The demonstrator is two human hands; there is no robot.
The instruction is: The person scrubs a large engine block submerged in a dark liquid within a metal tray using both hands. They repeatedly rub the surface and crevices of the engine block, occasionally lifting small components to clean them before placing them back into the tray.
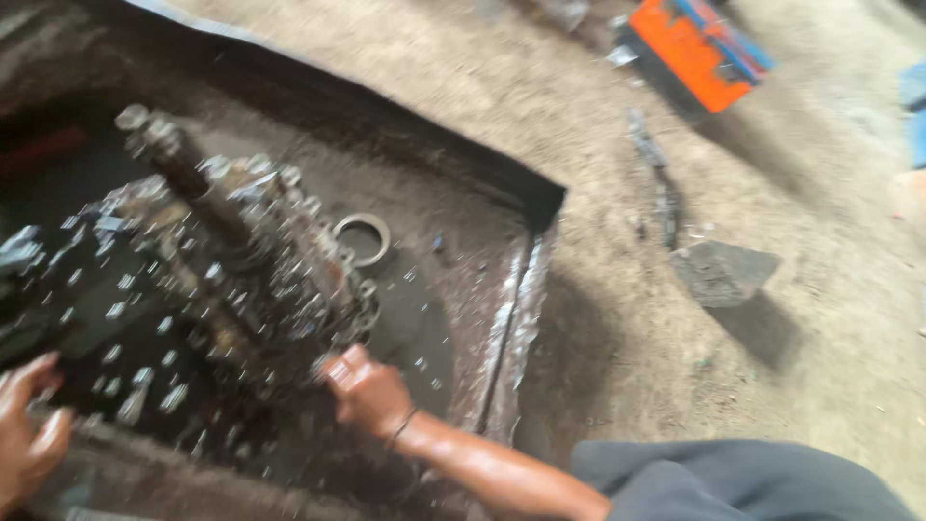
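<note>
Engine part [241, 241] under right hand [367, 391]

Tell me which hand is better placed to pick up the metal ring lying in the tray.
Probably the right hand: it rests beside the greasy metal assembly, nearer the grey metal ring. The left hand is at the tray's far-left edge.
</note>
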